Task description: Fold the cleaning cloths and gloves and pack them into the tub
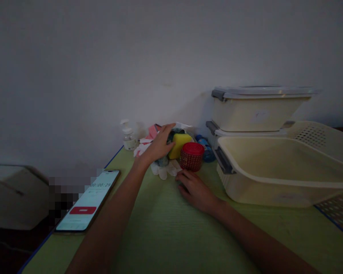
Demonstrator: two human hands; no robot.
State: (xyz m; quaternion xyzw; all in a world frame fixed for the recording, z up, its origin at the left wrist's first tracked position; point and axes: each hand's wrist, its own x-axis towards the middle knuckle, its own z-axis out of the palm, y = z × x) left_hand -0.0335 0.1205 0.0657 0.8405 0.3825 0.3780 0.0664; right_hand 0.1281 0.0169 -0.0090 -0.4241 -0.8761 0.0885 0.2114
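Left hand [159, 145] uncurled beside yellow sponge [181, 140]

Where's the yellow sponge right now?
Near the centre of the head view, the sponge is partly behind the red tub, just right of the left hand.

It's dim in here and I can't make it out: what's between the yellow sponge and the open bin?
In the head view, the red tub and, beside it, a blue bottle show between the sponge and the bin.
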